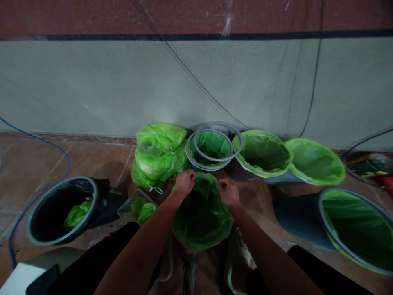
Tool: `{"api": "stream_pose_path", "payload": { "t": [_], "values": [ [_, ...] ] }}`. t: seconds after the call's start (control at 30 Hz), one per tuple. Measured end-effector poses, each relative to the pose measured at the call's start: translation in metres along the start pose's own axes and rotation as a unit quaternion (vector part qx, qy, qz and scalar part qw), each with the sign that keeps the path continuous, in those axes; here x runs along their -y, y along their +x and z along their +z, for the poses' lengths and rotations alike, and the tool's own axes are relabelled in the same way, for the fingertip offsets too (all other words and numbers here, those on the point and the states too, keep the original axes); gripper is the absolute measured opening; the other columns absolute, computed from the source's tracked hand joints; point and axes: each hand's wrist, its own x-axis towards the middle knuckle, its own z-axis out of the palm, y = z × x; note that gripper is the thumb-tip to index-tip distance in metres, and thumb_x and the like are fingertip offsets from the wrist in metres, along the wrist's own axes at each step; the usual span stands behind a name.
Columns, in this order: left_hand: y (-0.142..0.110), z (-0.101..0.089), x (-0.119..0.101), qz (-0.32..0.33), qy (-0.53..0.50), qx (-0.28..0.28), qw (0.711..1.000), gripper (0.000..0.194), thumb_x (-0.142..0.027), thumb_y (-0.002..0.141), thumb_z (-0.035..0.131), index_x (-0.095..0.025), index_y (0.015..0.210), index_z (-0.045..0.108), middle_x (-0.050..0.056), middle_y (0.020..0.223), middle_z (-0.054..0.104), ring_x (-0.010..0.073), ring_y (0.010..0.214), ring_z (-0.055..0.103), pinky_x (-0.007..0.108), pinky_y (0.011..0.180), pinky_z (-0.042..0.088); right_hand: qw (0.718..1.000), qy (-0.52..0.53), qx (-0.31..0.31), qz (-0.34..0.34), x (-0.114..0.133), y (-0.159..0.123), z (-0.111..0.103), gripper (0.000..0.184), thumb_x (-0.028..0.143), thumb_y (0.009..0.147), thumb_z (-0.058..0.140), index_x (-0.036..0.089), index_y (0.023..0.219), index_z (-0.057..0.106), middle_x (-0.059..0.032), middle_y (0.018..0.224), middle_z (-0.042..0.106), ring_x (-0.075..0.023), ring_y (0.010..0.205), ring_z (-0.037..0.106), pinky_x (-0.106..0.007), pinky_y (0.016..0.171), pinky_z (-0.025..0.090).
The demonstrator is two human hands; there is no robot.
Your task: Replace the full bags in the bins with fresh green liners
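Both my hands are at the rim of a green plastic bag (202,217), which lines a round bin directly below me. My left hand (185,183) is closed on the bag's far left edge. My right hand (229,192) pinches the far right edge. The bin's own wall is hidden by the bag. Behind my hands, a heap of crumpled green bags (159,153) sits against the wall. Two grey rings (217,141) rest on a green-lined bin (210,147) just beyond my fingers. A clear plastic tray (136,207) holding green plastic lies left of my left forearm.
Tipped bins with green liners (262,153) (315,162) (357,227) stand to the right. On the left lies a black-lined bin (63,211) with green plastic inside. A blue cable (39,192) runs along the tiled floor, and dark cables (313,78) hang down the wall.
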Motion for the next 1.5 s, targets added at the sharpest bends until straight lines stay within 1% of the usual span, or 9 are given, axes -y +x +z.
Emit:
{"api": "stream_pose_path", "payload": {
  "t": [0.23,0.4,0.53,0.63,0.8,0.97,1.13,1.33,1.5],
  "values": [
    [-0.027,0.007,0.018,0.122,0.056,-0.053,0.99,0.02,-0.017,0.09,0.045,-0.021,0.089,0.065,0.006,0.116,0.067,0.0221,0.109,0.057,0.041,0.1,0.038,0.997,0.029,-0.039,-0.057,-0.025,-0.018,0.009,0.013,0.03,0.076,0.056,0.02,0.079,0.064,-0.0073,0.097,0.067,-0.0221,0.093,0.063,-0.038,0.087,0.049],
    [-0.035,0.004,0.016,0.102,0.071,-0.057,0.991,0.02,-0.019,0.082,0.057,-0.02,0.1,0.065,0.009,0.132,0.058,0.0277,0.118,0.052,0.05,0.105,0.033,0.991,0.033,-0.048,-0.123,-0.017,-0.02,0.0,0.022,0.038,0.078,0.061,0.02,0.086,0.069,-0.0117,0.111,0.064,-0.0249,0.105,0.06,-0.042,0.096,0.046],
    [-0.029,-0.004,0.002,0.095,0.008,-0.103,0.99,0.019,-0.029,0.084,0.056,-0.021,0.1,0.064,0.008,0.133,0.056,0.0254,0.119,0.052,0.046,0.105,0.034,0.983,0.061,-0.091,-0.144,-0.001,-0.011,-0.008,0.024,0.036,0.087,0.053,0.02,0.091,0.07,-0.0104,0.104,0.067,-0.0213,0.101,0.062,-0.038,0.095,0.047],
    [-0.022,-0.005,-0.009,0.11,-0.006,-0.095,0.989,0.02,-0.026,0.086,0.055,-0.021,0.104,0.062,0.007,0.131,0.058,0.0245,0.12,0.052,0.043,0.105,0.034,0.986,0.044,-0.06,-0.15,0.007,0.0,-0.006,0.022,0.029,0.085,0.053,0.02,0.097,0.07,-0.0089,0.101,0.068,-0.0209,0.098,0.063,-0.037,0.094,0.047],
    [-0.003,0.004,-0.014,0.039,-0.025,-0.039,0.998,0.02,-0.017,0.089,0.048,-0.019,0.106,0.059,0.005,0.103,0.071,0.0214,0.099,0.063,0.039,0.098,0.04,0.993,0.075,-0.001,-0.091,0.008,0.014,0.01,0.023,0.025,0.083,0.052,0.018,0.097,0.069,-0.0087,0.098,0.071,-0.0207,0.093,0.065,-0.036,0.089,0.049],
    [0.012,0.013,-0.013,-0.041,-0.058,-0.05,0.996,0.021,-0.017,0.09,0.047,-0.019,0.107,0.058,0.005,0.1,0.071,0.0181,0.091,0.066,0.031,0.087,0.045,0.989,0.137,-0.048,-0.036,0.006,0.015,0.019,0.021,0.028,0.081,0.053,0.016,0.089,0.069,-0.008,0.089,0.072,-0.0203,0.085,0.066,-0.033,0.082,0.05],
    [0.012,0.014,-0.015,-0.072,-0.027,-0.067,0.995,0.022,-0.014,0.091,0.042,-0.019,0.104,0.059,0.005,0.089,0.07,0.0183,0.087,0.066,0.032,0.086,0.044,0.992,0.084,-0.079,-0.05,0.005,0.015,0.02,0.024,0.025,0.084,0.049,0.016,0.091,0.07,-0.0101,0.093,0.071,-0.0214,0.087,0.065,-0.035,0.085,0.049],
    [0.005,0.007,-0.019,0.095,-0.011,-0.124,0.988,0.022,-0.019,0.092,0.044,-0.021,0.102,0.064,0.006,0.11,0.066,0.0211,0.105,0.057,0.037,0.094,0.04,0.985,-0.041,-0.079,-0.147,0.005,0.011,0.018,0.026,0.026,0.088,0.049,0.017,0.099,0.07,-0.0115,0.105,0.069,-0.0237,0.103,0.059,-0.039,0.096,0.043],
    [0.002,0.009,-0.019,0.22,0.057,-0.021,0.974,0.023,-0.029,0.094,0.044,-0.021,0.103,0.064,0.006,0.107,0.068,0.0211,0.106,0.056,0.039,0.099,0.039,0.983,-0.095,-0.005,-0.154,0.005,0.008,0.022,0.027,0.026,0.091,0.048,0.016,0.107,0.067,-0.0112,0.109,0.069,-0.024,0.105,0.059,-0.035,0.092,0.043]
  ]
}}
